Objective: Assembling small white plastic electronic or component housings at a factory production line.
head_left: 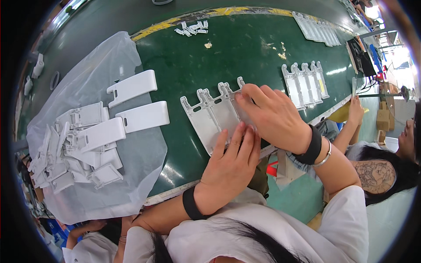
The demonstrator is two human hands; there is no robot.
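Several white plastic housing shells lie side by side in a row on the green table in front of me, hollow side up, their hooked ends pointing away. My left hand rests across the near part of the row, fingers stretched out and touching the shells. Over the right end of the row, my right hand is bent down with its fingers curled together at a hooked end. Whatever those fingertips hold, if anything, is hidden behind the hand. Both hands cover much of the right-hand shells.
On a translucent plastic sheet to the left sits a pile of white shells. Small white parts lie near the yellow-black edge tape. Further shell rows stand rightward. A co-worker's hand is at the table's right side.
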